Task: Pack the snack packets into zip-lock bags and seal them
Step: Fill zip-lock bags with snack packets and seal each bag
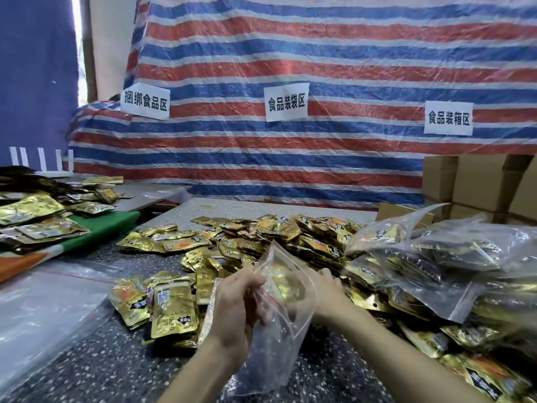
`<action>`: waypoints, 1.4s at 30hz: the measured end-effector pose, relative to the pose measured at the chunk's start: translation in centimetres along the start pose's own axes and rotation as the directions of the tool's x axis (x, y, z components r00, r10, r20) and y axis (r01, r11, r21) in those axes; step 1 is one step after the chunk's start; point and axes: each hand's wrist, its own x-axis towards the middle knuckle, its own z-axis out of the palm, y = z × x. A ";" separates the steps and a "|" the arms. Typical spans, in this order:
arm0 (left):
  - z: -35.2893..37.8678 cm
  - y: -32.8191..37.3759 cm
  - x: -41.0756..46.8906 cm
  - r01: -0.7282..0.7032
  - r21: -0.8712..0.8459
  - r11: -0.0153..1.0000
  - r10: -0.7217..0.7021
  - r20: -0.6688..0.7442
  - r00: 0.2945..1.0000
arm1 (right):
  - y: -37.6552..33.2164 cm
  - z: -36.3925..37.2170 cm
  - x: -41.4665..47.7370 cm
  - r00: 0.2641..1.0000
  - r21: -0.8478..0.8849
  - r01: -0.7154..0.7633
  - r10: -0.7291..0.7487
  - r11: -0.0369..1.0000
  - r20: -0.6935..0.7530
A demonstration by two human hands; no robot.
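Note:
A clear zip-lock bag (276, 338) with a red seal line hangs upright over the speckled table (96, 365). My left hand (235, 306) grips the bag's left side near its mouth. My right hand (325, 295) is behind the bag's right side with fingers curled, and a gold snack packet (280, 279) shows through the plastic by it. A heap of gold snack packets (261, 237) lies just beyond the hands, and a few more gold packets (162, 303) lie to the left.
Filled zip-lock bags (436, 257) pile up at the right, with cardboard boxes (479, 187) behind them. Flat empty bags (43, 303) lie at the left. A green-topped side table (110, 225) holds more packets. A striped tarp (290, 68) with paper signs closes the back.

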 end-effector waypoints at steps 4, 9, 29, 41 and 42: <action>0.1 0.4 0.0 -0.011 -0.056 0.998 0.012 0.009 1.000 | 0.6 -0.5 -0.9 0.982 -0.367 0.120 -0.165 0.922 -0.093; 0.1 0.4 0.1 -0.018 0.001 1.000 0.018 -0.082 0.996 | 1.6 -2.5 -2.1 0.932 -0.333 0.232 -0.307 0.914 -0.192; 0.2 0.4 0.0 0.011 0.051 0.999 -0.012 0.027 1.000 | -4.6 -11.1 -6.6 0.953 0.980 -0.015 0.300 0.200 -0.046; 0.1 0.9 0.0 -0.088 0.033 0.996 0.085 0.083 0.993 | -4.3 -8.0 -6.4 0.909 0.821 -0.110 0.390 0.560 -0.144; 0.1 0.9 0.0 -0.091 0.035 0.995 0.088 0.085 0.992 | -4.4 -7.9 -6.5 0.916 0.834 -0.111 0.381 0.540 -0.125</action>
